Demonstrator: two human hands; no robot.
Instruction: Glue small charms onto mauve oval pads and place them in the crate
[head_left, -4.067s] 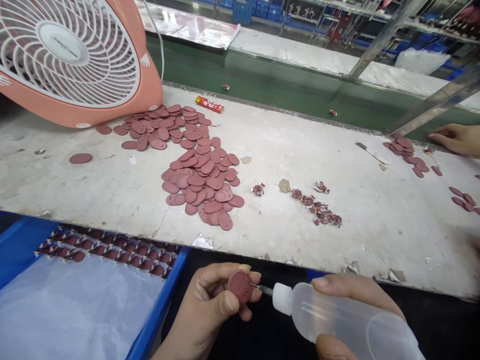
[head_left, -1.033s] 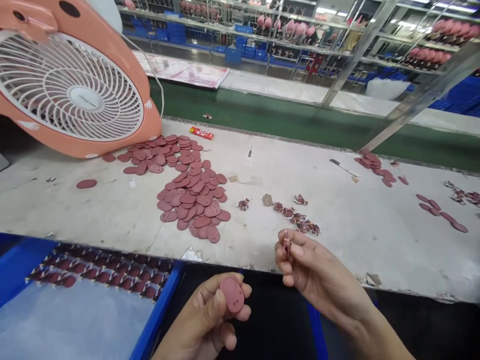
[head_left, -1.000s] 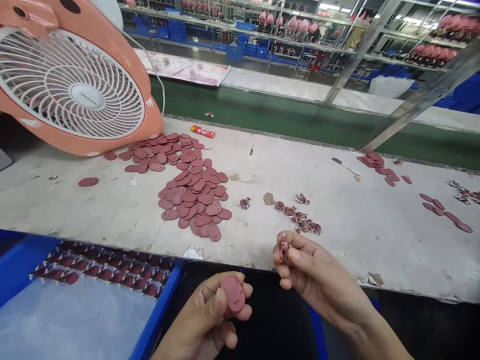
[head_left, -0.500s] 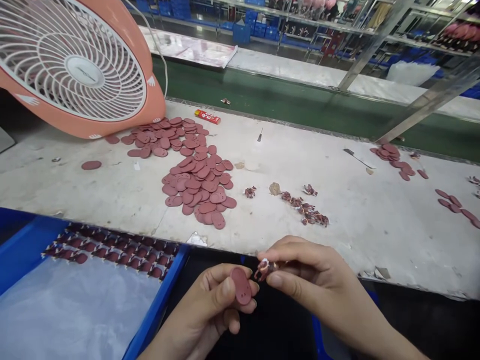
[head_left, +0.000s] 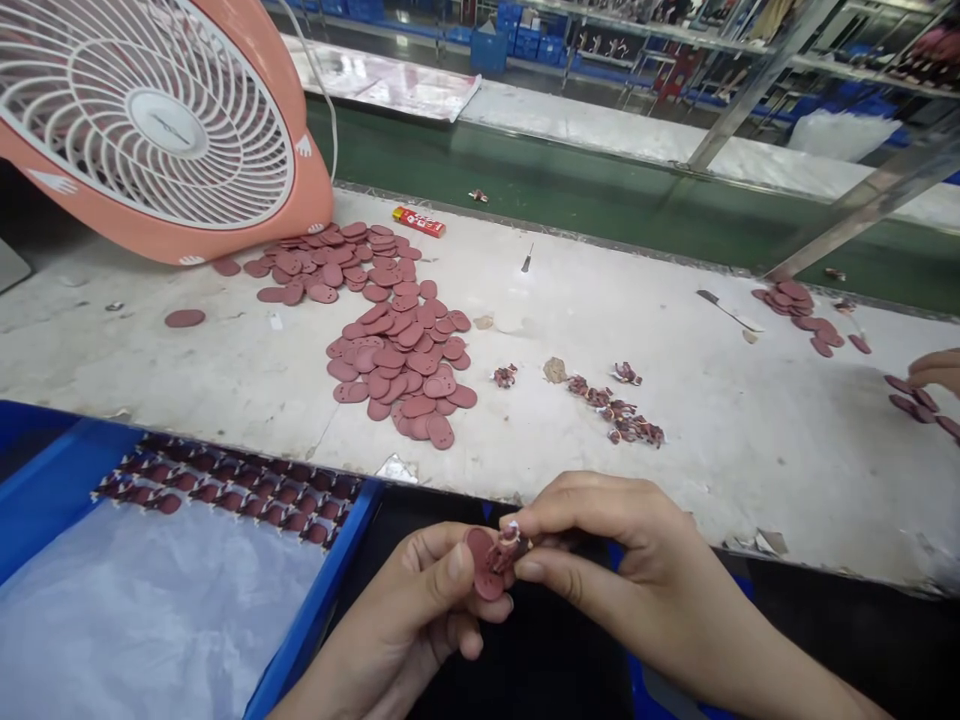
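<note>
My left hand pinches a dark red oval disc below the bench's front edge. My right hand pinches a tiny red and white figure piece and presses it against the face of that disc. On the bench behind lies a large pile of the same oval discs. A short row of small figure pieces lies to the right of the pile.
A salmon-coloured fan stands at the back left of the white bench. A blue tray at lower left holds rows of finished pieces on clear plastic. Another person's hand reaches in at the right edge, near more discs.
The squeeze bottle from four seconds ago is gone from my right hand. That hand picked up a small figure piece and brought it down and left onto the disc in my left hand.
</note>
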